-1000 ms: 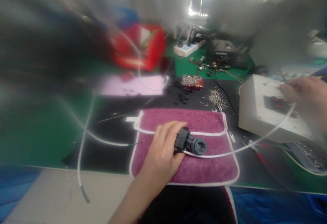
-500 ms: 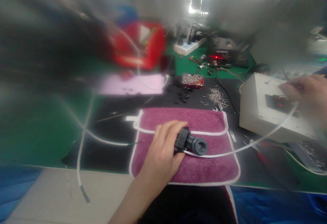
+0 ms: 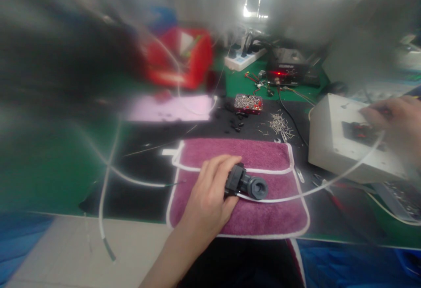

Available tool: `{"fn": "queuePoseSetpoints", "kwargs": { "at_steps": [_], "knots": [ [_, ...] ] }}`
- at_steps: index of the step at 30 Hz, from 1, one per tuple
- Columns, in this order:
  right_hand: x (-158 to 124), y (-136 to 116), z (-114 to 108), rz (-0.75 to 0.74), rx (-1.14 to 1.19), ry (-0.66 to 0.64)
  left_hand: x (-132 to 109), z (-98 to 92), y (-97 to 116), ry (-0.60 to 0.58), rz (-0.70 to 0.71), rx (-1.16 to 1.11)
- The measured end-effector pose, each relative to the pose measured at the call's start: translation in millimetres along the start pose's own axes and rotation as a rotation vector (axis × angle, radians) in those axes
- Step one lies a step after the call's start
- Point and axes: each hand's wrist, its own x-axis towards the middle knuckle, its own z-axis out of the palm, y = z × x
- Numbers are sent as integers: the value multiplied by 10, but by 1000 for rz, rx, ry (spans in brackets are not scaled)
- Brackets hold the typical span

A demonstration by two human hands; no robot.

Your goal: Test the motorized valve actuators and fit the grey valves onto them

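On the plum-coloured towel (image 3: 266, 218), my left hand (image 3: 210, 191) is closed around a black and dark grey plastic connector housing (image 3: 255, 187). Its round, hollow end points right and towards me. A white cable (image 3: 296, 199) runs along the underside of the housing and curves up to the right. The cable's far end reaches my right hand (image 3: 391, 115), which is blurred and closed over the top of a white box (image 3: 329, 143). Beneath those fingers a dark panel with red parts (image 3: 360, 130) shows on the box. The cable's tip is hidden.
Left of the towel lie more white cables (image 3: 105, 191) with dark tips. Behind it are loose metal pins (image 3: 279, 125), a small tin of pins (image 3: 248, 104), a red bin (image 3: 197, 60), a power strip (image 3: 243, 60) and a black soldering station (image 3: 286, 71). Red-handled pliers (image 3: 335, 200) lie right.
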Motion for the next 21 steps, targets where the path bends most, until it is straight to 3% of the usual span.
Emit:
{"fn": "queuePoseSetpoints", "kwargs": {
  "at_steps": [14,21],
  "knots": [
    [23,-115,-98,73,-4,-59,-6,4,2,10,3,-17],
    [31,-39,-55,59,18,-53,-2,2,0,10,4,-18]
  ]
}}
